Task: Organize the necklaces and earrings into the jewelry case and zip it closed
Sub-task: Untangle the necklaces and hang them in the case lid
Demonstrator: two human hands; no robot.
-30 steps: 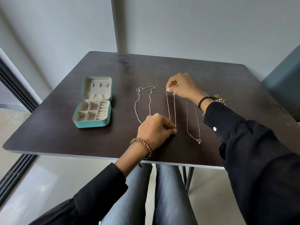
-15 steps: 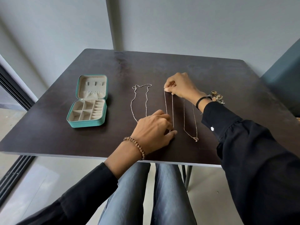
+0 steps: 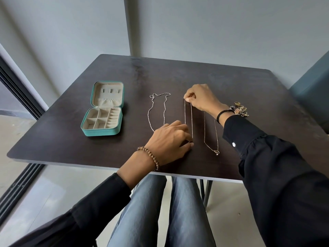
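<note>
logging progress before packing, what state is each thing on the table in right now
jewelry case: open, lid upright, compartments empty
beaded necklace: lying flat on the table, untouched
middle necklace: pulled straight, pinched at both ends
pendant necklace: flat on the table, top hidden under the right wrist
earring pile: heaped loose beside the right wrist
left hand: pinches middle necklace's near end
right hand: pinches its far end

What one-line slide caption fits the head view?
Left hand and right hand hold the middle necklace straight on the dark table, open teal jewelry case at left.
</note>
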